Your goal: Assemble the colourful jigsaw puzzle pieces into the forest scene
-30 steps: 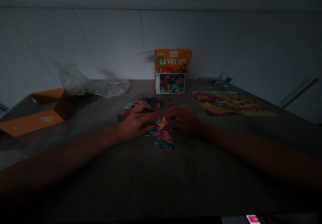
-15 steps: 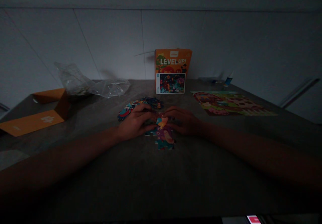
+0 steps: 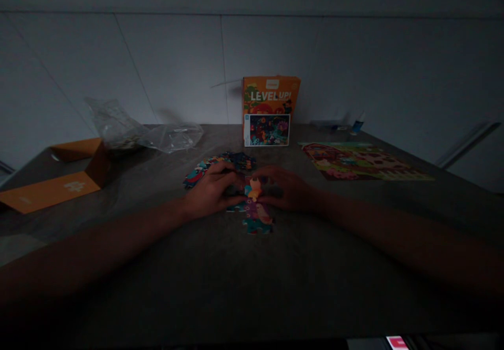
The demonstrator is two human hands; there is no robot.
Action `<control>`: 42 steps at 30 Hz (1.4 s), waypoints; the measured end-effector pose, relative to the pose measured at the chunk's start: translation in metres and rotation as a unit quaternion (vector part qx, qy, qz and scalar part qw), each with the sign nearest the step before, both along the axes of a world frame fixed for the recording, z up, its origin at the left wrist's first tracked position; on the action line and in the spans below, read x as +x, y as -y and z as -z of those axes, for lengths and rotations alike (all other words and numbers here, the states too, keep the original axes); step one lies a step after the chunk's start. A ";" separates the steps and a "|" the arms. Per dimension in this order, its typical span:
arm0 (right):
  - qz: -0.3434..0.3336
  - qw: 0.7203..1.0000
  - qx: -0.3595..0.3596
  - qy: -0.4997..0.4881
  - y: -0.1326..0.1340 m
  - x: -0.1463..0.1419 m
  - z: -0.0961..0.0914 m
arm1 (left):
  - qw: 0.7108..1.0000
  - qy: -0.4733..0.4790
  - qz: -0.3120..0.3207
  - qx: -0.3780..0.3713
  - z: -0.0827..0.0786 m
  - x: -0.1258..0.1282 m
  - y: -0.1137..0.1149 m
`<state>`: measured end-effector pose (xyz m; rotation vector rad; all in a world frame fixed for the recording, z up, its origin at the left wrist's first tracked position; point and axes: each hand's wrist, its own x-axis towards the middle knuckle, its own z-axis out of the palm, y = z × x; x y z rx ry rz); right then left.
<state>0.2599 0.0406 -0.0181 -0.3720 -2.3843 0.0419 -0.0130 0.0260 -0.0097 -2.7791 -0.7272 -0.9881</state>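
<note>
In the dim head view, a few joined jigsaw pieces lie flat on the grey table, purple and teal with a pinkish figure. At their far end is a puzzle piece with an orange and blue print, between my two hands. My left hand has its fingers curled against the left side of these pieces. From the right, my right hand pinches the orange piece with thumb and fingers. Behind my left hand, a heap of loose puzzle pieces is partly covered by it.
An orange puzzle box stands near the wall, with a picture card leaning on it. To the left are an open orange box part and clear plastic bags. A farm-scene puzzle and a small blue-labelled bottle sit right.
My right hand has edged slightly left and the orange piece has shifted a little, showing more of its print. My left hand has hardly moved.
</note>
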 end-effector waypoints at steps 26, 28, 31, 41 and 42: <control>-0.003 1.000 0.009 0.004 -0.001 0.000 0.000 | 1.000 0.011 -0.006 0.005 0.002 -0.002 -0.003; -0.008 1.000 0.009 0.001 -0.001 0.000 0.001 | 1.000 0.010 -0.008 0.009 0.001 -0.001 -0.002; -0.011 1.000 0.014 0.004 -0.002 0.000 0.001 | 1.000 0.004 -0.018 0.004 0.001 -0.001 -0.001; -0.006 1.000 0.014 -0.002 -0.002 0.000 0.002 | 0.999 -0.009 -0.035 0.009 0.002 -0.002 -0.002; -0.005 1.000 0.015 -0.001 -0.002 0.000 0.001 | 0.999 -0.008 -0.036 0.012 0.002 -0.002 -0.001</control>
